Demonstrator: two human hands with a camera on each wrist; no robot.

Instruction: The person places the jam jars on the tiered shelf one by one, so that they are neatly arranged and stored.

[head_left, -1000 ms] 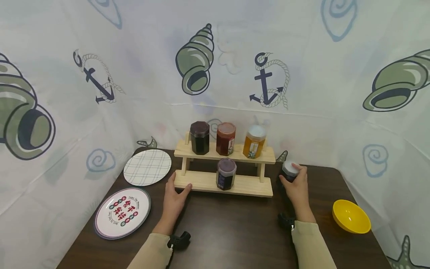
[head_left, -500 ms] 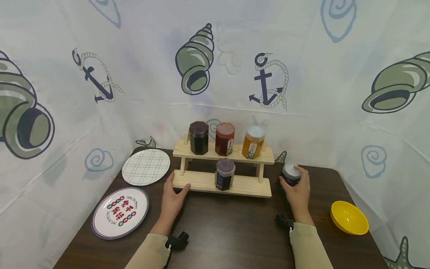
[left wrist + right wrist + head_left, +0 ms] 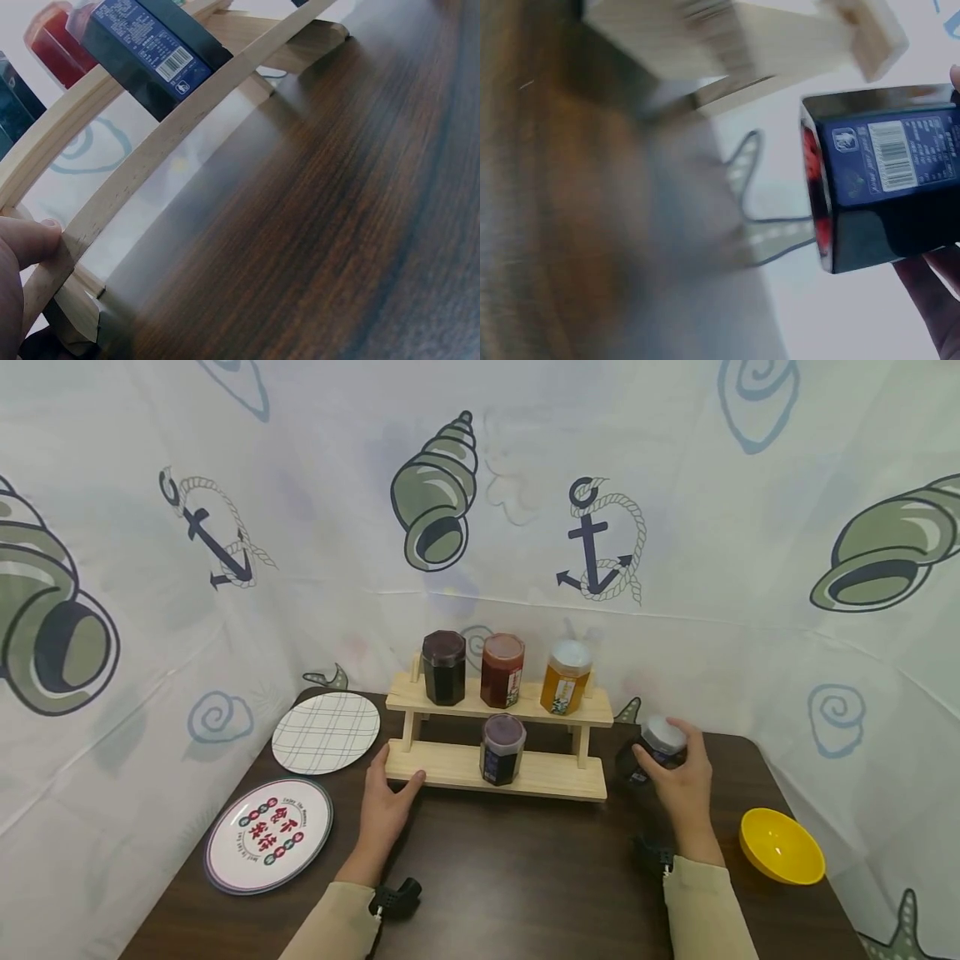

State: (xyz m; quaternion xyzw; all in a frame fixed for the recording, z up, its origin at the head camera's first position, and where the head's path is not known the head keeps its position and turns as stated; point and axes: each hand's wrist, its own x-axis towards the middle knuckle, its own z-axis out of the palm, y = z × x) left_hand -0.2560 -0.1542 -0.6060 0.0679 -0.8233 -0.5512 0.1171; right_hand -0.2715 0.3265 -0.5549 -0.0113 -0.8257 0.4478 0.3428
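Dark wood counter (image 3: 525, 868) boxed in on 3 sides by a white sheet printed w/ shells and anchors, so basically no room past the back and side edges. Wooden two-step rack (image 3: 498, 735) sits mid-back: top step has a dark jar (image 3: 444, 667), a red jar (image 3: 502, 670) and an orange jar (image 3: 567, 675); lower step has one purple-lid jar (image 3: 502, 748) in the middle, free space either side of it. Left hand (image 3: 386, 802) rests against the rack's lower left corner, thumb on the front edge, fingers fairly straight, not gripping anything. Right hand (image 3: 678, 777) is curled round a blue-label jar (image 3: 654, 750) w/ a white lid, tilted, just right of the rack's end, can't tell if it touches the counter. Checked plate (image 3: 326, 732) and printed plate (image 3: 270, 832) off to the left, yellow bowl (image 3: 782, 846) near the right edge. Front middle of the counter is open.
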